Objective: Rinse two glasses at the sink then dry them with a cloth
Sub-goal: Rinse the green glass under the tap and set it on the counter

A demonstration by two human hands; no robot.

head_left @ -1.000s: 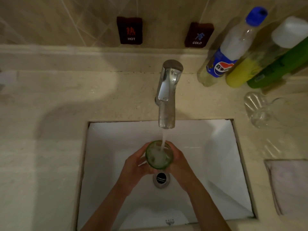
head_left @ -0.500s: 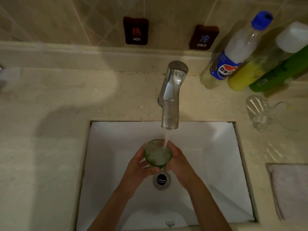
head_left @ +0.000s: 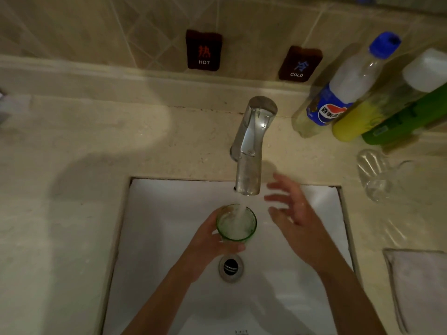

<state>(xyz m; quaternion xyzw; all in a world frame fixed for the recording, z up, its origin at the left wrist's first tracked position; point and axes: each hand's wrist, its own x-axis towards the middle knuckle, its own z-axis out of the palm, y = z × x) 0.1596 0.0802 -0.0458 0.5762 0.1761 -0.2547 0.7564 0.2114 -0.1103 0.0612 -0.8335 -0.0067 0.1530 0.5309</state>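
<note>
A green-tinted glass (head_left: 236, 224) stands upright under the running chrome tap (head_left: 251, 146), over the white sink (head_left: 169, 213). Water pours into it. My left hand (head_left: 208, 243) grips the glass from the left and below. My right hand (head_left: 292, 218) is off the glass, fingers spread, in the air just right of the tap's spout. A second, clear glass (head_left: 373, 175) lies on its side on the counter at the right. A pale folded cloth (head_left: 420, 286) lies on the counter near the right edge.
Three bottles lean at the back right: a blue-capped clear one (head_left: 338, 93), a yellow one (head_left: 358, 117), a green one (head_left: 406, 122). HOT (head_left: 204, 50) and COLD (head_left: 299, 64) signs hang on the tiled wall. The drain (head_left: 231, 267) sits below the glass.
My right hand has let go of the green glass and moved up and right toward the tap. My left hand alone holds the glass under the stream.
</note>
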